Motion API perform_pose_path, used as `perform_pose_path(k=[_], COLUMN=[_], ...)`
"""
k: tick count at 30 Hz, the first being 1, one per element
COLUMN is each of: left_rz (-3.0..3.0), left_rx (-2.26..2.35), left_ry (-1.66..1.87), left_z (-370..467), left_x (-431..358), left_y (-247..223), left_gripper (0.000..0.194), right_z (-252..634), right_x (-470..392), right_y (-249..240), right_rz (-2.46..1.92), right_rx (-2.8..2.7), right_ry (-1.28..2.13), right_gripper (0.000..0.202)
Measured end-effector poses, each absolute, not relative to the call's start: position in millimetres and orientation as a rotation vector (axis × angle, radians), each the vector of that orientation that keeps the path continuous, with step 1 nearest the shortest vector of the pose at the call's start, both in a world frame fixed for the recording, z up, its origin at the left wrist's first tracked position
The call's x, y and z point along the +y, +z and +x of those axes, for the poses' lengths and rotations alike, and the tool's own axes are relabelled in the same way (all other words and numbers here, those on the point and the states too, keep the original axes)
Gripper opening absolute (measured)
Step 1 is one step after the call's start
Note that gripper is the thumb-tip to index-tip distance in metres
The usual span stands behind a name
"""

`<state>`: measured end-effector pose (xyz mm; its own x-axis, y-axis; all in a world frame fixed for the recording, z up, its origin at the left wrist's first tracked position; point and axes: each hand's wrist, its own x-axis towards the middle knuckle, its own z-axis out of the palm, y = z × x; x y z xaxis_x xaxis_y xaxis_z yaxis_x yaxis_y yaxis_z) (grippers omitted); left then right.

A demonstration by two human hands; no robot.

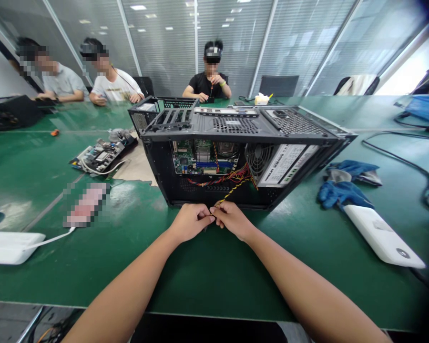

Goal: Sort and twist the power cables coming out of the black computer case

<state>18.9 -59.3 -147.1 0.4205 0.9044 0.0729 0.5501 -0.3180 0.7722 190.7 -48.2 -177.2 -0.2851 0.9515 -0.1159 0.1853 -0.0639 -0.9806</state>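
A black computer case [207,194] lies on the green table with its open side facing me. Inside it are a green motherboard [186,164], a fan, a labelled power supply [284,164] and several coloured wires. From these wires a yellow and black cable [232,190] runs out over the case's near edge to my hands. My left hand [192,221] pinches the cable's end with thumb and forefinger. Right beside it, my right hand [229,219] is closed on the same cable. The fingertips nearly touch, and the cable's tip between them is mostly hidden.
Blue gloves [343,186] and a white power bank [382,236] lie at right. At left are a circuit board [102,155] on cardboard, a blurred phone [87,205] and a white charger [14,247] with a cord. Three people sit across the table.
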Motion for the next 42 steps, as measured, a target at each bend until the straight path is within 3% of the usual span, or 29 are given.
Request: perform_pose_path(k=[42], left_rz=[2.124], left_rx=[1.248], left_ry=[0.654], left_z=[18.7], left_x=[-57.9], left_y=[-147.0], left_gripper=[0.017], right_z=[191.1], right_x=[-49.2], right_y=[-176.1], right_rz=[-1.245], right_rx=[-1.542], right_ry=[1.383], right_gripper=[0.023])
